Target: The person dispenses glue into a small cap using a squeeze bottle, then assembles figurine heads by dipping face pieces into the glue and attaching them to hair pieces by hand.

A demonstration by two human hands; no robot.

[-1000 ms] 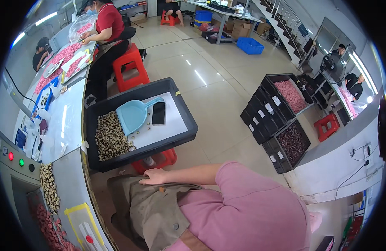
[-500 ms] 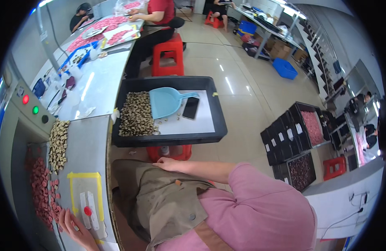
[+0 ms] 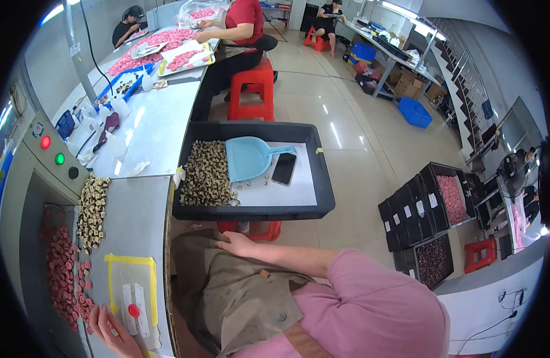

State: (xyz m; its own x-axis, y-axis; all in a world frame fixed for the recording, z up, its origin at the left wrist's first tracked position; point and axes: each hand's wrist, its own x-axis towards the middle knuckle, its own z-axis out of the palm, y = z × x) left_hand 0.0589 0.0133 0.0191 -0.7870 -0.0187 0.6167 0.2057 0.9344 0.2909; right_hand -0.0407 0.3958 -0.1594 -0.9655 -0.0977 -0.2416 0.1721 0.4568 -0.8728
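My left hand [image 3: 113,334] is at the lower left of the bench, its fingers a little bent and apart. Its fingertips lie at the edge of a pile of pink round pieces [image 3: 61,268], and I see nothing gripped. Beside it, a yellow-taped rectangle [image 3: 132,260] on the bench frames two pale strips with a red round piece [image 3: 133,310] on them. Farther along the bench lies a heap of cream-and-dark small pieces [image 3: 92,212]. My right hand [image 3: 238,244] rests on the brown apron [image 3: 227,298] over my lap, fingers loosely extended and holding nothing visible.
A black tray [image 3: 257,213] on a red stool holds dark-and-cream pieces [image 3: 206,173], a blue dustpan [image 3: 248,158] and a phone [image 3: 284,168]. A grey machine [image 3: 33,161] borders the bench. Black crates [image 3: 409,209] stand right. A co-worker in red [image 3: 242,27] sits ahead.
The whole view has shifted slightly, so the bench and tray appear farther right and lower. My left hand stays by the pink pieces, and my right hand stays on my lap.
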